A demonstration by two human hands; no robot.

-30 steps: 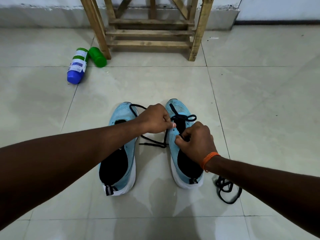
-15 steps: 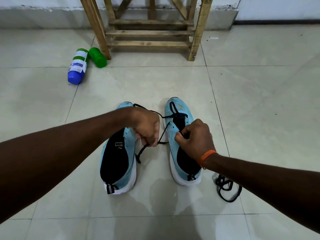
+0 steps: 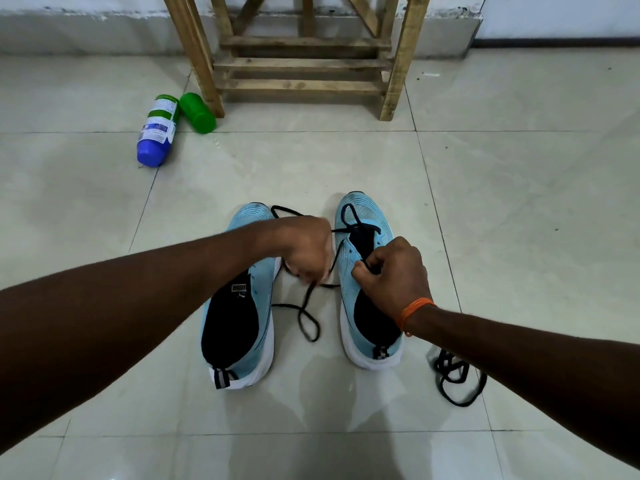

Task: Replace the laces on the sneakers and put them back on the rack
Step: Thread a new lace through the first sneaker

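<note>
Two light-blue sneakers with black insides stand side by side on the tiled floor, toes pointing away: the left sneaker (image 3: 242, 306) and the right sneaker (image 3: 367, 271). A black lace (image 3: 308, 313) is threaded through the front eyelets of the right sneaker and trails onto the floor between the pair. My left hand (image 3: 304, 251) grips this lace between the shoes. On the right sneaker's tongue, my right hand (image 3: 391, 275) pinches the lace at an eyelet. A second black lace (image 3: 453, 379) lies bundled on the floor under my right forearm.
A wooden rack (image 3: 301, 64) stands against the wall straight ahead. A blue-and-white bottle (image 3: 156, 133) and a green cap (image 3: 197, 112) lie on the floor beside the rack's left leg.
My left hand moved from the right sneaker's front back and left, pulling the lace through; more lace now lies looped on the floor between the sneakers. My right hand stayed at the eyelet.
</note>
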